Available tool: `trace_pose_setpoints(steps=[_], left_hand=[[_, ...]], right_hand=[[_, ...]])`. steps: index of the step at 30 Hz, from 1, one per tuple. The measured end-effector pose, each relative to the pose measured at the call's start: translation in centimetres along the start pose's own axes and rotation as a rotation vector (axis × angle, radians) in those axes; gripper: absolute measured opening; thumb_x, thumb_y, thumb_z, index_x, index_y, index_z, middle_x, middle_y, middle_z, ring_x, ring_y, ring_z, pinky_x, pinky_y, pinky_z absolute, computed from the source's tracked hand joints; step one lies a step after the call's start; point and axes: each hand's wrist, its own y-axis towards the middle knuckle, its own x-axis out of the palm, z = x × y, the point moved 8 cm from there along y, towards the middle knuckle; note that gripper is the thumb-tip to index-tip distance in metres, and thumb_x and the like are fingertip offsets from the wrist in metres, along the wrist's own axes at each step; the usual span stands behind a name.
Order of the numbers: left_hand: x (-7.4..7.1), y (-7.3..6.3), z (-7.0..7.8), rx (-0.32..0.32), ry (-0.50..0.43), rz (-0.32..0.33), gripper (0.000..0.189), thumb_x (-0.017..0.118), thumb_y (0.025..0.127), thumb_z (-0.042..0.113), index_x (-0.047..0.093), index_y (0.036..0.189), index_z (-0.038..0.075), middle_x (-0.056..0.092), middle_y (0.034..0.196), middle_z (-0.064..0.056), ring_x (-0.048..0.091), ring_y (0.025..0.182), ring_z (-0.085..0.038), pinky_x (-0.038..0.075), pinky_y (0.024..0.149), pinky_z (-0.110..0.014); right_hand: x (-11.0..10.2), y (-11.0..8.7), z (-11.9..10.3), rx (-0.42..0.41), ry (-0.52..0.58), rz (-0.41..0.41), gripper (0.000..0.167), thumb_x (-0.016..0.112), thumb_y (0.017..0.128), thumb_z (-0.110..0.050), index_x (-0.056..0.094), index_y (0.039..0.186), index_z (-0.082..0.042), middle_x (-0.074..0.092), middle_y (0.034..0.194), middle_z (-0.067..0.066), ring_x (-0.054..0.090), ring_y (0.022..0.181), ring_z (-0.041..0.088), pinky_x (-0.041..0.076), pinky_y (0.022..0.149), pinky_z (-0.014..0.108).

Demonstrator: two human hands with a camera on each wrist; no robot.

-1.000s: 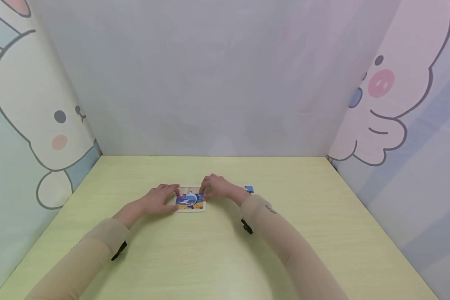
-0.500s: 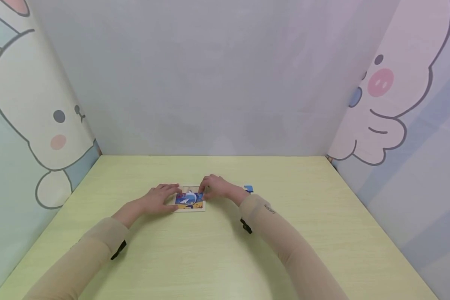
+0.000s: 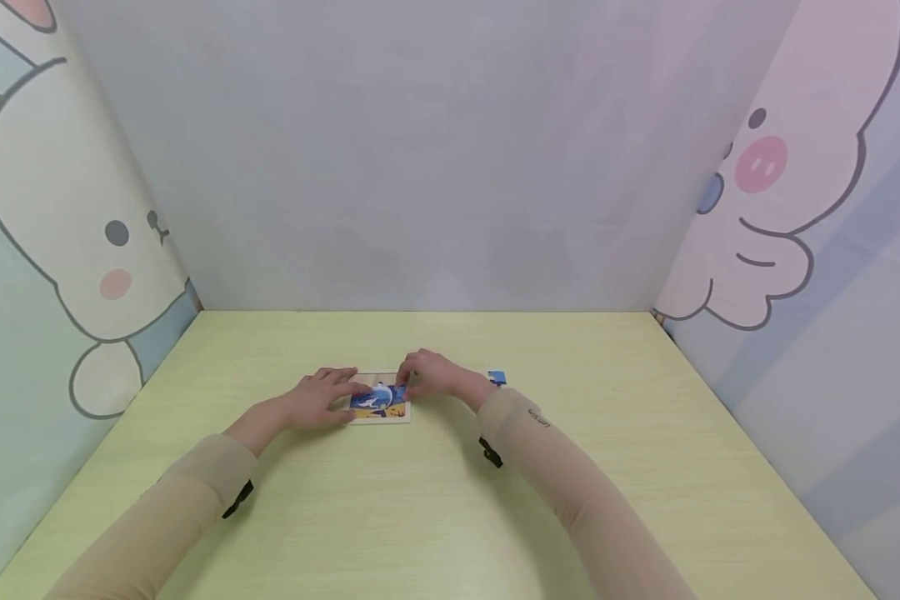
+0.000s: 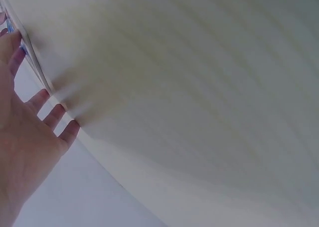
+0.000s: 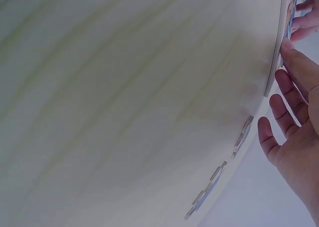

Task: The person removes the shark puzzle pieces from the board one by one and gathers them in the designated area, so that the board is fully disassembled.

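A small jigsaw puzzle (image 3: 378, 405) with a blue sea picture and a white dolphin-like figure lies in a pale tray (image 3: 381, 422) on the table. At the tray's left side is my left hand (image 3: 311, 401), thumb by the front corner, index finger reaching over the picture. Its other fingers lie nearly straight towards the back edge. My right hand (image 3: 433, 377) bends over the tray's right side, thumb and index finger pinching a blue puzzle piece (image 5: 283, 62) at the picture's edge. Most of that piece is hidden by the fingers.
Loose puzzle pieces lie right of the tray: a blue one (image 3: 497, 378) shows past my right wrist, and the right wrist view has one nearer piece (image 5: 242, 136) and one farther piece (image 5: 207, 189). A grey curtain (image 3: 435, 167) hangs behind the table (image 3: 420, 508).
My left index finger has moved rightward, farther over the puzzle picture. My right hand stays almost in place at the tray's right side.
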Motion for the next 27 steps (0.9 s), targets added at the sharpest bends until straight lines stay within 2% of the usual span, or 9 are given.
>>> trace_pose_setpoints(steps=[5, 14, 21, 27], left_hand=[[0.1, 0.0, 0.0, -0.008, -0.001, -0.001, 0.051, 0.056, 0.093, 0.042, 0.044, 0.14, 0.028, 0.027, 0.152, -0.018, 0.025, 0.135, -0.046, 0.027, 0.1, -0.068], [-0.1, 0.1, 0.2, -0.002, 0.004, -0.002, 0.05, 0.057, 0.092, 0.04, 0.046, 0.139, 0.027, 0.029, 0.151, -0.018, 0.028, 0.133, -0.046, 0.029, 0.098, -0.07], [-0.2, 0.0, 0.3, -0.002, 0.006, -0.005, 0.05, 0.057, 0.093, 0.04, 0.046, 0.14, 0.027, 0.028, 0.152, -0.018, 0.027, 0.134, -0.046, 0.029, 0.098, -0.07], [-0.1, 0.0, 0.3, -0.005, 0.004, -0.01, 0.05, 0.056, 0.093, 0.04, 0.045, 0.14, 0.026, 0.028, 0.152, -0.018, 0.026, 0.134, -0.047, 0.028, 0.098, -0.07]], right_hand=[[0.0, 0.2, 0.0, -0.005, 0.052, 0.0, 0.019, 0.075, 0.082, -0.023, 0.069, 0.098, -0.017, 0.064, 0.099, -0.006, 0.054, 0.092, 0.01, 0.044, 0.088, 0.026], [0.0, 0.3, 0.2, 0.026, 0.137, 0.007, 0.017, 0.076, 0.081, -0.019, 0.064, 0.093, -0.018, 0.061, 0.088, -0.008, 0.053, 0.081, 0.009, 0.044, 0.074, 0.021], [-0.5, -0.2, 0.2, 0.02, 0.215, 0.026, 0.009, 0.07, 0.086, -0.014, 0.064, 0.092, -0.017, 0.062, 0.086, -0.007, 0.055, 0.08, 0.008, 0.046, 0.073, 0.019], [-1.1, -0.8, 0.6, 0.013, 0.251, 0.059, 0.007, 0.069, 0.086, -0.015, 0.064, 0.092, -0.017, 0.063, 0.086, -0.007, 0.057, 0.082, 0.007, 0.047, 0.075, 0.019]])
